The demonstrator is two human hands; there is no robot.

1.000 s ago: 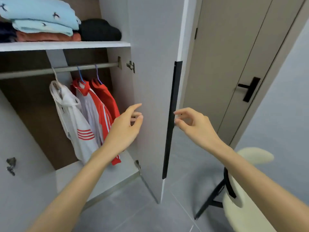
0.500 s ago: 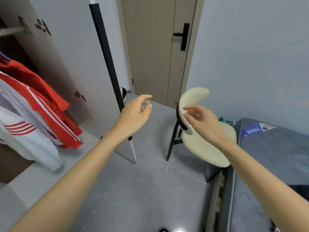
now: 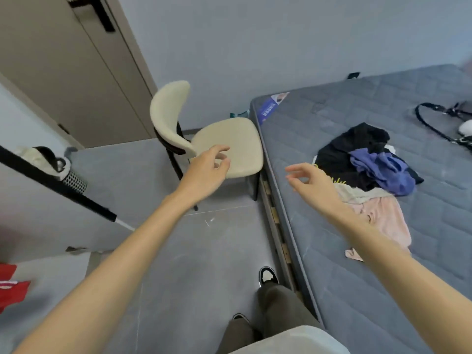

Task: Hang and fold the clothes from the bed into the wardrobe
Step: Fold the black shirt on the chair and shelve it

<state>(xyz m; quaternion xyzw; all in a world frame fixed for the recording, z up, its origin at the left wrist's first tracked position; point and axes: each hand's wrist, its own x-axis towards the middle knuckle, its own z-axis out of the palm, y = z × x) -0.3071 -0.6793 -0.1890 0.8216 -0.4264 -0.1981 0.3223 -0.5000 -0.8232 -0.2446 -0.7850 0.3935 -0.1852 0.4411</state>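
A heap of clothes lies on the grey mattress (image 3: 357, 264) at the right: a black garment (image 3: 350, 152), a blue-purple one (image 3: 385, 172) on top of it, and a pale pink one (image 3: 385, 221) nearer to me. My right hand (image 3: 311, 182) hovers over the bed's left side, just left of the heap, fingers loosely curled and holding nothing. My left hand (image 3: 207, 169) hangs in the air in front of the cream chair (image 3: 229, 144), also holding nothing. The wardrobe door (image 3: 51, 200) with its black handle strip stands at the left; a red garment (image 3: 10, 287) shows at the lower left edge.
The cream chair stands between the wardrobe door and the bed. A black strap (image 3: 439, 123) lies at the mattress's far right. A room door (image 3: 63, 72) is at the upper left. A bag (image 3: 48, 162) sits behind the wardrobe door. My feet stand on the grey floor (image 3: 191, 264) beside the bed.
The view has swung right and down, from the wardrobe interior to the bed. The clothes heap has come into sight, and both hands stay raised and hold nothing.
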